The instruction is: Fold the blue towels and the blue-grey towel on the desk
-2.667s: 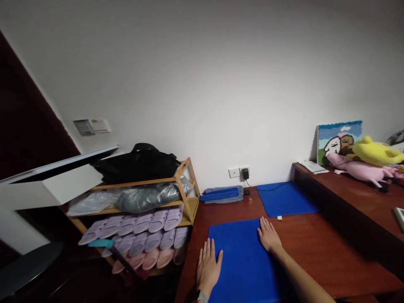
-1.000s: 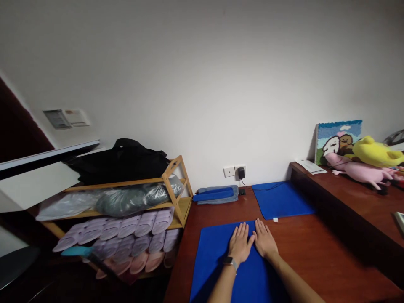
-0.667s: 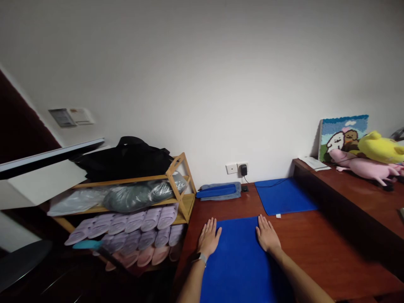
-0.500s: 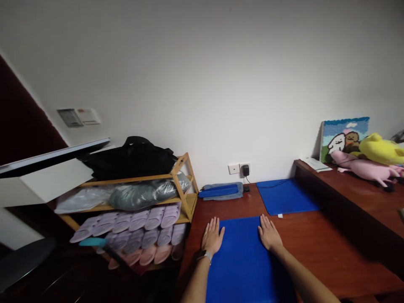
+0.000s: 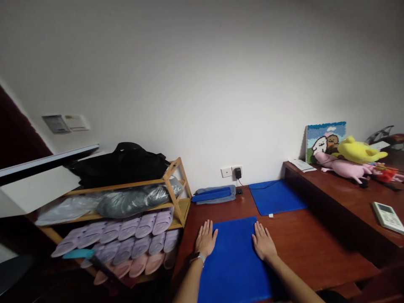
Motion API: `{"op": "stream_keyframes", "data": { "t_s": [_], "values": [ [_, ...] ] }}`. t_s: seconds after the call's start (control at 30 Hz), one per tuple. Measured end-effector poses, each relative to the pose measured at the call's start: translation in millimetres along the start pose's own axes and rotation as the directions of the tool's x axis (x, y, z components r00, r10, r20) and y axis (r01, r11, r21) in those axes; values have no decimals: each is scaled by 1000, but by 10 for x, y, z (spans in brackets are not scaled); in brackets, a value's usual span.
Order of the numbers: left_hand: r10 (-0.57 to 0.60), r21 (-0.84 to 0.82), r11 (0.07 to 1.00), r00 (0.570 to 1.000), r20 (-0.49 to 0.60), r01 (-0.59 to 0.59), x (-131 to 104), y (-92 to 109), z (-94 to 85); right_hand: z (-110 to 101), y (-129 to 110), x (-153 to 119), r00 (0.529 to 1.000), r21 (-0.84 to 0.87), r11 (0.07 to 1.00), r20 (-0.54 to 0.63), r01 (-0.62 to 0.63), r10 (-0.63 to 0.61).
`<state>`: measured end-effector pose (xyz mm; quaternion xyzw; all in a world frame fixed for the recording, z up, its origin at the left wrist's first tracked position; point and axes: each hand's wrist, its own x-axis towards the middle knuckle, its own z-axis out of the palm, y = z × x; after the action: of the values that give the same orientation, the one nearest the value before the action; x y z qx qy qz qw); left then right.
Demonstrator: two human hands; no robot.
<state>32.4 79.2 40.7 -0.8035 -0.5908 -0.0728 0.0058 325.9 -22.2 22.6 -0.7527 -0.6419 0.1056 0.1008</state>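
A blue cloth (image 5: 235,256) lies spread flat on the reddish-brown wooden table (image 5: 303,244), its near end reaching the bottom of the view. My left hand (image 5: 206,239), with a watch (image 5: 198,256) at the wrist, rests flat along the cloth's left edge near the far corner. At the opposite far corner my right hand (image 5: 264,243) lies flat on the right edge. Both hands have their fingers stretched out and hold nothing. Beyond them, a second blue cloth (image 5: 277,197) with a small white tag lies flat near the wall.
Folded blue and grey cloths (image 5: 214,194) sit by the wall beneath a socket with a black plug (image 5: 237,172). Left of the table stands a wooden rack (image 5: 186,210) with slippers and a black bag (image 5: 123,164). A raised ledge on the right holds plush toys (image 5: 360,151) and a remote (image 5: 388,216).
The view has turned slightly right, so the remote now shows on the ledge. My hands remain flat at the cloth's edges.
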Motion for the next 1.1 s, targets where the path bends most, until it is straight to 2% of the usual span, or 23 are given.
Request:
{"op": "stream_keyframes", "data": {
  "t_s": [0.03,0.1,0.2,0.27,0.33,0.37,0.43,0.6,0.7,0.77,0.9,1.1],
  "values": [
    [16,-1,1000,1000,-21,-16,-18,101,-20,-15,-13,-2,1000,-2,1000,3,0,0],
    [84,-27,996,995,-57,-85,-78,426,-20,-43,-33,-4,1000,-5,1000,7,-1,1],
    [262,-119,957,965,-28,-264,-214,1100,82,-61,-30,-12,1000,-12,1000,10,2,-2],
    [322,-177,932,947,-4,-318,-301,1489,173,-54,-12,-16,1000,-15,1000,13,20,-20],
    [319,-203,929,948,18,-309,-368,1678,229,-38,7,-15,999,-12,999,8,46,-46],
    [307,-202,934,951,30,-295,-397,1676,239,-28,14,-13,999,-10,999,1,50,-50],
    [266,-171,952,963,51,-254,-457,1486,227,-8,20,-6,999,-5,999,-12,41,-41],
    [20,-31,999,999,41,-19,-729,468,168,38,15,7,1000,9,1000,-15,6,-6],
    [-66,-2,998,998,4,66,-908,66,142,31,7,21,1000,2,1000,-14,0,0],
    [-69,0,998,998,-8,69,-975,-12,117,3,-5,26,1000,6,1000,-14,-5,5],
    [-66,-5,998,998,0,66,-987,49,76,-39,-13,-66,1000,9,1000,-9,-20,21],
    [-56,-3,998,998,-27,56,-962,60,120,94,88,-498,998,-1,999,-38,53,-53]
  ]
}}
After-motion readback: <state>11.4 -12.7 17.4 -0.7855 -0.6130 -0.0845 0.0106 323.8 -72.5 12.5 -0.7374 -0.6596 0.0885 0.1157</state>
